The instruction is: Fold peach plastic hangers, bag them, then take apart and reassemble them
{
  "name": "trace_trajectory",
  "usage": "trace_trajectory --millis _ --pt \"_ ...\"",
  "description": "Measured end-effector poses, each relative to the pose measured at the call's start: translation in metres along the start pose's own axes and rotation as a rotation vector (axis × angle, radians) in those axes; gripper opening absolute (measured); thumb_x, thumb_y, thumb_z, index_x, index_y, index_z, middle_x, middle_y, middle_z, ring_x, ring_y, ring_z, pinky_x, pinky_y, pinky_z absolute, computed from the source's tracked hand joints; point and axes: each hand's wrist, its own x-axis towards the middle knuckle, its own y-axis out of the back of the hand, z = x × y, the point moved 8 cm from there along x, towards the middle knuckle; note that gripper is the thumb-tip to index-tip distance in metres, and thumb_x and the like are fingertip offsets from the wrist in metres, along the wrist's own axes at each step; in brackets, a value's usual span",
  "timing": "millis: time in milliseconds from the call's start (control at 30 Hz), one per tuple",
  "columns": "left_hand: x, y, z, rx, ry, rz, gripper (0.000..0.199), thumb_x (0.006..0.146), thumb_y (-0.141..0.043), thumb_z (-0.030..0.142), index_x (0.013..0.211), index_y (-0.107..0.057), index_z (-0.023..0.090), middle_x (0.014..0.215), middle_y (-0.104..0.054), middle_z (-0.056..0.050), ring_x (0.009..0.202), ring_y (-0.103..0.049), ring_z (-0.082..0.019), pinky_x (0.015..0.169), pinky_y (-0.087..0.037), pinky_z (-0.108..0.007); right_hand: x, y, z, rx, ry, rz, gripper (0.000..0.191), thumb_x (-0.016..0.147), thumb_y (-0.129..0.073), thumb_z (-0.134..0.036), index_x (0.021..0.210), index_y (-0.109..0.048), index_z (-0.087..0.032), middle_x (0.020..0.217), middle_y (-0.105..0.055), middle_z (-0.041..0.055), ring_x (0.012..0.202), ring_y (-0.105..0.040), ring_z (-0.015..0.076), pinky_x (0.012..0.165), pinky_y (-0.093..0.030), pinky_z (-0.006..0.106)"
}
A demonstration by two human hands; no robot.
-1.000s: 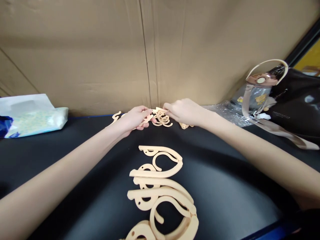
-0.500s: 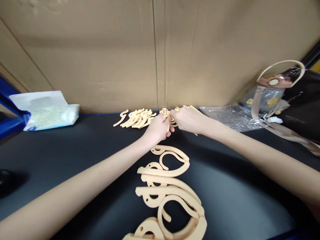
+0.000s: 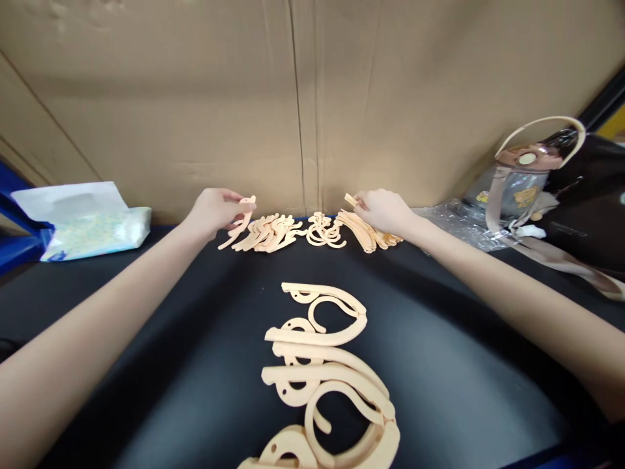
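At the left end of the piles, my left hand (image 3: 217,212) pinches a curved cream plastic piece (image 3: 243,218). Over the right pile of long pieces (image 3: 364,232), my right hand (image 3: 383,210) grips a cream piece (image 3: 350,199) whose tip sticks out to the left. Between the hands lie a heap of curved arm pieces (image 3: 271,232) and a small heap of hook pieces (image 3: 323,230). Nearer the camera, several folded cream hangers (image 3: 336,374) with hooks lie in a column on the black table.
A white and blue soft packet (image 3: 95,225) lies at the left. At the right are a clear plastic bag (image 3: 454,225), a bottle with a handle and strap (image 3: 525,179), and a black bag (image 3: 593,208). A brown cardboard wall (image 3: 195,98) stands behind.
My hands have moved apart from the middle, left hand to the left and right hand to the right. Each now has a cream piece in it, and the hook heap is uncovered.
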Motion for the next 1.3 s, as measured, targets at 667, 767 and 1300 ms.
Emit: trace_trajectory --millis 667,767,1300 --pt "0.010 -0.001 -0.026 0.558 -0.009 -0.077 0.009 0.072 -0.069 0.015 0.066 -0.066 0.020 0.063 -0.062 -0.003 0.066 -0.061 -0.021 0.067 -0.047 -0.036 0.001 -0.012 0.002 -0.222 0.028 -0.060 0.037 0.092 -0.041 -0.020 0.101 -0.075 -0.009 0.097 -0.074 0.0235 0.094 -0.070 0.0313 0.065 -0.039 0.031" --pt "0.014 -0.003 -0.028 0.469 -0.033 -0.071 0.013 0.065 -0.065 0.010 0.061 -0.065 0.022 0.067 -0.068 -0.009 0.061 -0.065 -0.025 0.058 -0.047 -0.036 0.001 -0.012 0.004 -0.225 0.019 -0.060 0.036 0.092 -0.042 -0.022 0.103 -0.075 -0.009 0.098 -0.074 0.0230 0.094 -0.070 0.0302 0.067 -0.039 0.031" --pt "-0.062 -0.027 0.060 0.771 -0.279 -0.148 0.032 0.086 -0.052 0.042 0.101 -0.073 0.023 0.102 -0.075 -0.008 0.093 -0.068 -0.033 0.071 -0.045 -0.035 -0.076 0.013 -0.091 0.407 0.488 -0.361 0.041 0.087 -0.059 -0.058 0.087 -0.073 -0.019 0.078 -0.072 0.0020 0.068 -0.060 0.0147 0.060 -0.035 0.026"
